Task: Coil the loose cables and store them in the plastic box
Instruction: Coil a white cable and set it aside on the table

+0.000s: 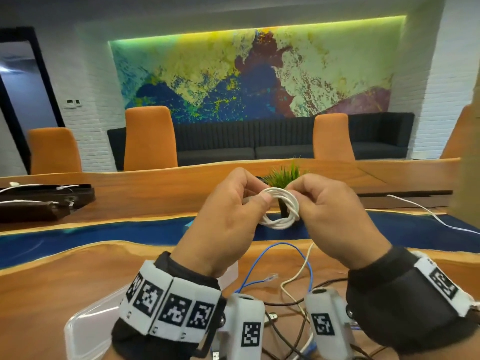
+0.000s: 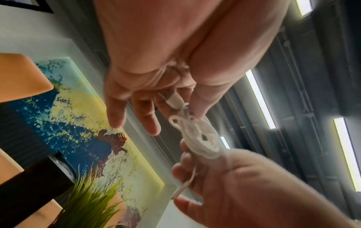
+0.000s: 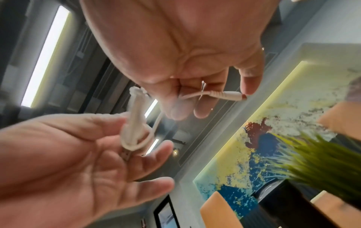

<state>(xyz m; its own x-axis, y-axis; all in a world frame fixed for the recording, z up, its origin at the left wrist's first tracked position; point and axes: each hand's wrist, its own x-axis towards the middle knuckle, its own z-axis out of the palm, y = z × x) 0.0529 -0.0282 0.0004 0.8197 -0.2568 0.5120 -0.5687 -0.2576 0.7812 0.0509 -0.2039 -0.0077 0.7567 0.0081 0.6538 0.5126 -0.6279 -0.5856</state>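
Note:
I hold a small coil of white cable in the air in front of me. My left hand pinches its left side between thumb and fingers. My right hand pinches its right side. In the left wrist view a plug end lies against the left fingers, and the coil hangs between the hands. In the right wrist view the right hand holds the other plug end beside the coil. The clear plastic box stands on the table, partly hidden by my left wrist.
Loose blue, cream and brown cables lie tangled on the wooden table below my hands. A potted plant stands just behind the coil. Another white cable trails at the right. Dark trays sit far left.

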